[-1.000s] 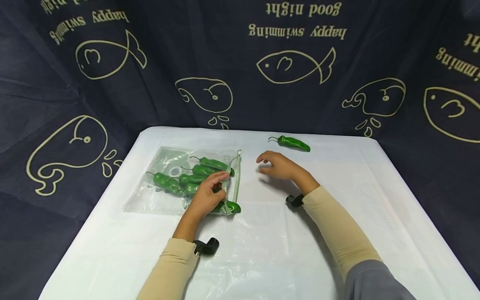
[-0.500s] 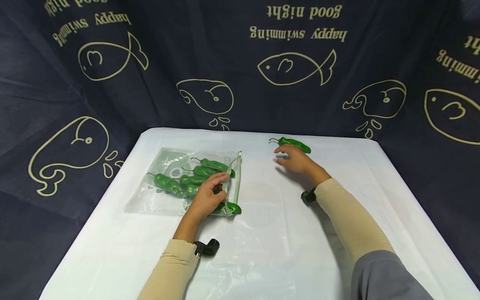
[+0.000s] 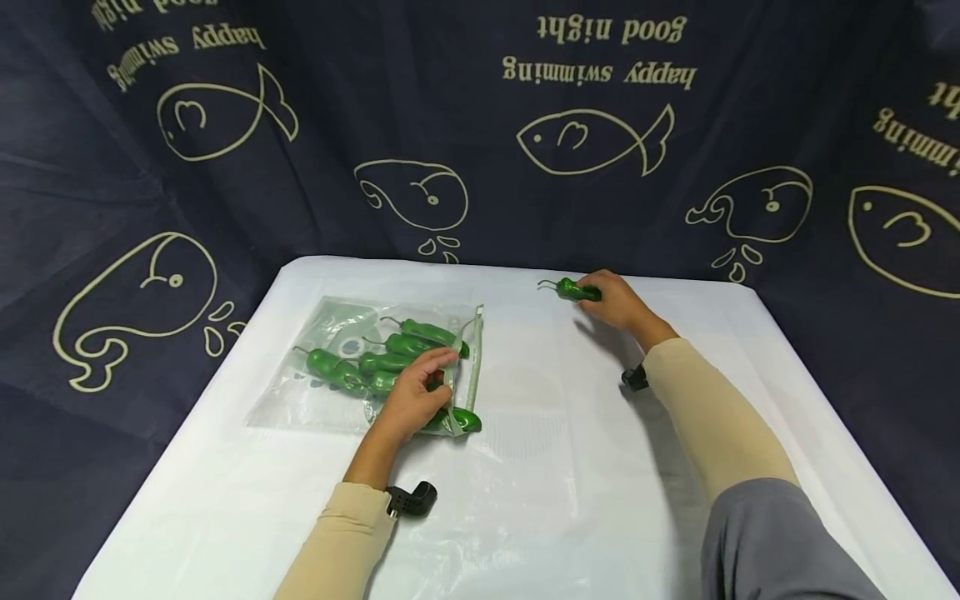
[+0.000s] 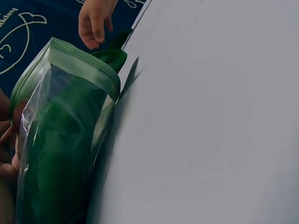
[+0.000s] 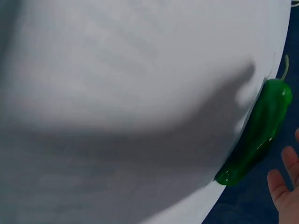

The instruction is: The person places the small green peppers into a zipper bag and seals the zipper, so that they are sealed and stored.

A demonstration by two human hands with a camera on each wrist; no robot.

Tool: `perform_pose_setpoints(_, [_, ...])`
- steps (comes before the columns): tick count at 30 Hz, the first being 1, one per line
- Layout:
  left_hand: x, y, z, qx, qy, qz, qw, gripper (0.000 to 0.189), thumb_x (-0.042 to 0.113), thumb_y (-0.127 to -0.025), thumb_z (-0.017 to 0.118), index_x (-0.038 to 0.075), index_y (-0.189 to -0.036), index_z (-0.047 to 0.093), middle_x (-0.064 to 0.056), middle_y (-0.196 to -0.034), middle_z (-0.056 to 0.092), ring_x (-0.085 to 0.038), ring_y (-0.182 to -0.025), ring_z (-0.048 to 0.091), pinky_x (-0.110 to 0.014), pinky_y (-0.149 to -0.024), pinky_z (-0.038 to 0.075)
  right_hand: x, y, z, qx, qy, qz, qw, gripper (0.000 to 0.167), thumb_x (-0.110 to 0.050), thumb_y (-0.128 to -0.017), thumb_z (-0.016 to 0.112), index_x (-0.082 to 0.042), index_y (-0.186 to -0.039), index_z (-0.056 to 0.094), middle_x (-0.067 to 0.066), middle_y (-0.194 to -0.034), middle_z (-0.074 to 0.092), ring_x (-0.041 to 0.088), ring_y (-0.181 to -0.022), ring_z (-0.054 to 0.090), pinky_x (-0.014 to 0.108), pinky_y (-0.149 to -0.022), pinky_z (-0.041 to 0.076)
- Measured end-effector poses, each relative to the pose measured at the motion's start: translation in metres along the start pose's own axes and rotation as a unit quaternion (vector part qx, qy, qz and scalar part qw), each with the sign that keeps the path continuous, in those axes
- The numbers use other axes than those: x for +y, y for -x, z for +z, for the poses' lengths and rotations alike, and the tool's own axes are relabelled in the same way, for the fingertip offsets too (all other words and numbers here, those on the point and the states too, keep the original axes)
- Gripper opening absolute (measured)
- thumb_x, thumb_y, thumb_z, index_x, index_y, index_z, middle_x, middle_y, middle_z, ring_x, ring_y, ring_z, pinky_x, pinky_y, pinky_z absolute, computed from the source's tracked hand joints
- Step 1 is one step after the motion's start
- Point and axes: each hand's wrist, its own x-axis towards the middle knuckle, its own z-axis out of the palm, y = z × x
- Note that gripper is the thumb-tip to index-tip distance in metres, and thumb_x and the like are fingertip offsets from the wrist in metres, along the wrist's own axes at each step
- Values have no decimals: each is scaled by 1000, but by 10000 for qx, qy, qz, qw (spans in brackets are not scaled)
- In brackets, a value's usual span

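In the head view a clear zip bag [image 3: 281, 408] lies on the left of the table, with several green peppers [image 3: 330, 364] inside. My left hand [image 3: 411, 396] pinches the bag near its mouth; the left wrist view shows its fingers [image 4: 8, 154] at the bag's pale green zip edge [image 4: 84, 70]. One pepper tip sticks out at the bag's near corner. A loose green pepper [image 3: 567, 289] lies by the far edge, stem to the left. My right hand [image 3: 617, 300] reaches over its tip end. In the right wrist view these fingers [image 5: 280, 189] are spread beside the pepper [image 5: 261, 126].
White cloth covers the table [image 3: 525, 500]. Behind its far edge hangs a dark blue curtain [image 3: 480, 100] with fish and whale prints. A black strap device [image 3: 412, 498] sits on the left wrist, another [image 3: 634, 377] on the right.
My right hand has moved right and away from me, from beside the bag to the loose pepper, now covering its tip end. The left hand and bag have stayed put.
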Motion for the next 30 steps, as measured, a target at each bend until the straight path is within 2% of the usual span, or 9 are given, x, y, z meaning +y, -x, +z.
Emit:
perform_pose_setpoints(6, [0,2,-1,-26,-7,-32,10000,55,-6,-84,55,-2,-139,55,-4,-146,48,-23,-98,48,-29,-72,43,9,-5,-1,-234,220,252,9992,47,-19,-93,66,-3,-136,54,23,-141,45,39,-130,42,55,-108,31])
perform_pose_setpoints(11, [-1,3,0,1,14,-35,10000,55,-7,-83,55,-2,-138,56,-4,-145,49,-22,-98,47,-30,-74,42,13,-7,-1,-351,330,177,9987,49,-19,-94,64,-2,-138,52,25,-141,45,40,-128,43,56,-107,32])
perform_pose_setpoints(23, [-2,0,0,-6,104,7,9999,55,-8,-83,56,0,-138,57,-5,-146,48,-24,-100,48,-35,-80,40,11,-15,4,-538,409,407,9969,58,-18,-98,60,1,-148,39,26,-148,39,40,-134,38,54,-110,29])
perform_pose_setpoints(30, [-2,0,-1,3,19,-67,10000,56,-8,-82,56,0,-138,56,-3,-146,48,-22,-99,47,-33,-79,40,8,-19,9,-588,421,361,9967,57,-16,-96,62,2,-147,42,26,-147,41,40,-133,40,54,-110,30])
